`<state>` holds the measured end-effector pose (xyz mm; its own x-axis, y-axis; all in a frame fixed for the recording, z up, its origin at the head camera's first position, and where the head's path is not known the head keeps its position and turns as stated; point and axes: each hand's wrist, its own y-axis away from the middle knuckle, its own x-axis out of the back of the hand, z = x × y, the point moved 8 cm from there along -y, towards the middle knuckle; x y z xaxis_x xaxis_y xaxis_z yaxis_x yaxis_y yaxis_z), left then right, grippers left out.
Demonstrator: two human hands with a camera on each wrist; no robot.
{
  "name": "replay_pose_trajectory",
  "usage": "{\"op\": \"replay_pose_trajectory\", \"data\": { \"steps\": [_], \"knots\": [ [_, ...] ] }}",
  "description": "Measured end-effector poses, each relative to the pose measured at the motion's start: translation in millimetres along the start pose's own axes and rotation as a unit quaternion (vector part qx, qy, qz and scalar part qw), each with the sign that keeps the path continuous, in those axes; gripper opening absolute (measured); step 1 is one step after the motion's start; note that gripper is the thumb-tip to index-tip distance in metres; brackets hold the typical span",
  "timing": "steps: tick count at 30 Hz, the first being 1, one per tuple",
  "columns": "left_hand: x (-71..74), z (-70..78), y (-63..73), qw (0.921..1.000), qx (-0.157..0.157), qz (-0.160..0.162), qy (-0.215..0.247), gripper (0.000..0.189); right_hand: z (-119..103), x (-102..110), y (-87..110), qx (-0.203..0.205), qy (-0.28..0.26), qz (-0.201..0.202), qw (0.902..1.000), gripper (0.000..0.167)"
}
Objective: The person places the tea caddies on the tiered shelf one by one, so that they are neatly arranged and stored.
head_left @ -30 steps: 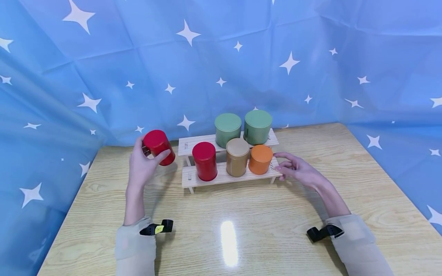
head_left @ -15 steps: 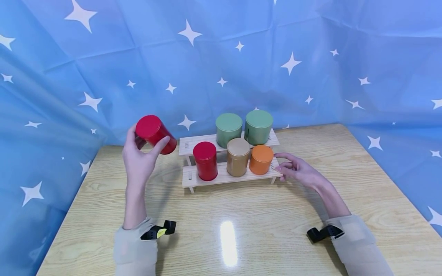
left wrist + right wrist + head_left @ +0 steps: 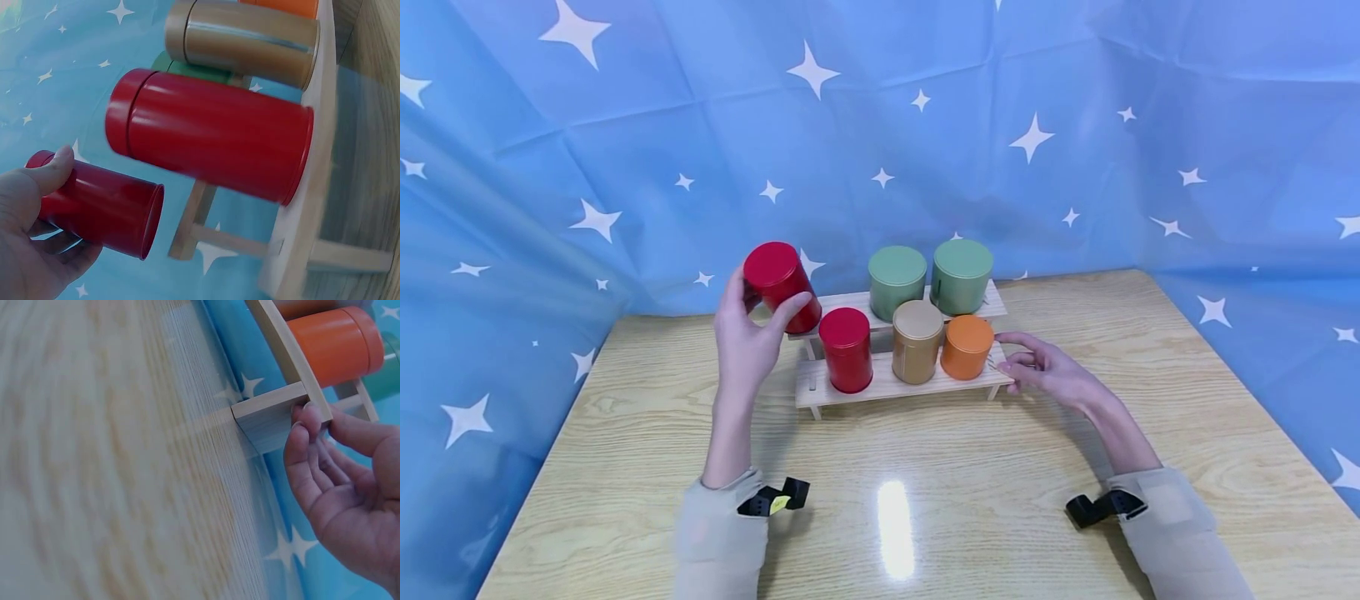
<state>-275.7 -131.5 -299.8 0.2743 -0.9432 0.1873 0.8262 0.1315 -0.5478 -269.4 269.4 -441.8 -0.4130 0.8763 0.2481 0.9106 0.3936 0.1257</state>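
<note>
My left hand grips a red canister between thumb and fingers, tilted, at the left end of the upper tier. Whether its base touches the board cannot be told. A two-tier wooden stand carries a second red canister, a tan canister and a small orange canister in front. Two green canisters stand behind on the upper board. At the right end of the lower board, my right hand pinches the wood with thumb and fingertips.
The stand sits on a wood-grain table, close to a blue curtain with white stars at the back. A bright light reflection lies on the tabletop. Black cameras are strapped to both wrists.
My left hand has raised the red canister from beside the stand, then carried it right, over the upper tier's left end. The right hand keeps its place on the stand.
</note>
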Motion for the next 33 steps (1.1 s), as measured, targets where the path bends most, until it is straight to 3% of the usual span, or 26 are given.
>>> {"op": "replay_pose_trajectory", "data": {
  "steps": [12, 19, 28, 33],
  "knots": [
    [-27.5, -15.6, -5.1, 0.9989, 0.016, -0.044, 0.004, 0.062, 1, -2, -0.9, 0.002, -0.006, -0.005, 1.0000, 0.059],
    [-44.4, -18.6, -13.1, 0.9955, 0.045, -0.083, 0.010, 0.063, 0, -1, -0.5, -0.002, -0.007, -0.003, 1.0000, 0.059],
    [-56.9, -22.3, -15.6, 0.9885, 0.087, -0.118, 0.036, 0.067, -2, 0, 0.2, -0.003, 0.002, 0.000, 1.0000, 0.058],
    [-61.5, -22.1, -15.2, 0.9856, 0.094, -0.131, 0.049, 0.067, -1, 0, 1.0, -0.005, 0.004, 0.003, 1.0000, 0.058]
  ]
}}
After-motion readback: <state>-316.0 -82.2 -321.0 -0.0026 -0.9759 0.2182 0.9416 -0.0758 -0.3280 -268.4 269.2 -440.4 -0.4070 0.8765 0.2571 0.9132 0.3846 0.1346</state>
